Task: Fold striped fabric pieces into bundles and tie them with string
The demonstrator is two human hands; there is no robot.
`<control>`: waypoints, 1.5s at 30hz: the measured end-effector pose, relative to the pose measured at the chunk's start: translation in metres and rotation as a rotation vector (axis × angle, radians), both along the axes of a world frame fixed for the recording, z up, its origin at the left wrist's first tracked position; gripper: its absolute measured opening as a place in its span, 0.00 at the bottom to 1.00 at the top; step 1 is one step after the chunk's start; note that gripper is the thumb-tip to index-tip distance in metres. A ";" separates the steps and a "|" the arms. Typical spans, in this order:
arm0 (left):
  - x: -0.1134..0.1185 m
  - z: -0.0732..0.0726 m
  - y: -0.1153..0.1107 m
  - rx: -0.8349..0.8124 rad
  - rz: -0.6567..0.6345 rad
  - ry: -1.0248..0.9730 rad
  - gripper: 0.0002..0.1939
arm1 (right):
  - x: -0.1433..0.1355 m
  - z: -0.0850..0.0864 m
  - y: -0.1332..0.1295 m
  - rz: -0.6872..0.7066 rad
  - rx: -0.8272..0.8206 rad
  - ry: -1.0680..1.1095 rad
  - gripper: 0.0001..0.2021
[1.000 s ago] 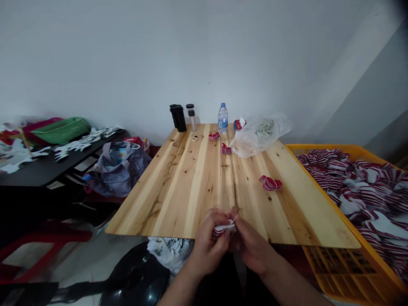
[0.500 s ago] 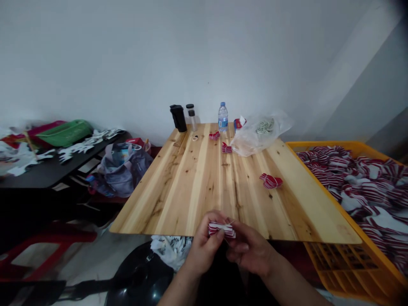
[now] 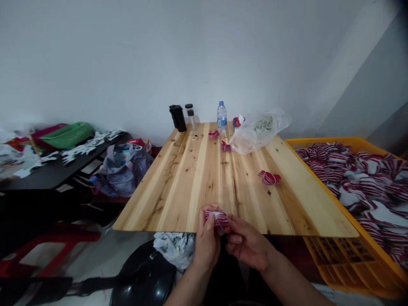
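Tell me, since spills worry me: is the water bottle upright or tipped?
Upright. The water bottle stands cap-up on the wooden table beside the wall.

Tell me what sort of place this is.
Probably a small home or back-room workshop for piecework. An orange crate heaped with red-and-white striped cloth pieces stands beside a plain wooden table, and both hands bundle a striped bundle.

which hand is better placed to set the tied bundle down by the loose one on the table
Right, probably. The right hand is nearer the loose striped bundle, while the left hand grips the red-and-white striped bundle at the table edge.
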State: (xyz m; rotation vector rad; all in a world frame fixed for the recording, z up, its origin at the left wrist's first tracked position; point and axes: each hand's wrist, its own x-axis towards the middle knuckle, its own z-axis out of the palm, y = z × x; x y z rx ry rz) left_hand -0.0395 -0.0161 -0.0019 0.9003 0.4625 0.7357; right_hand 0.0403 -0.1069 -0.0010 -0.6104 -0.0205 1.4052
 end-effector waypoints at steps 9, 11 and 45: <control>0.012 0.027 0.010 -0.315 0.095 -0.079 0.15 | -0.022 -0.001 -0.009 -0.071 -0.187 -0.260 0.13; 0.015 0.037 0.013 -0.374 0.100 -0.133 0.13 | -0.023 0.000 -0.015 -0.123 -0.213 -0.379 0.12; 0.013 0.027 -0.019 -0.181 -0.205 0.104 0.15 | 0.058 0.064 -0.031 0.213 0.061 -1.641 0.04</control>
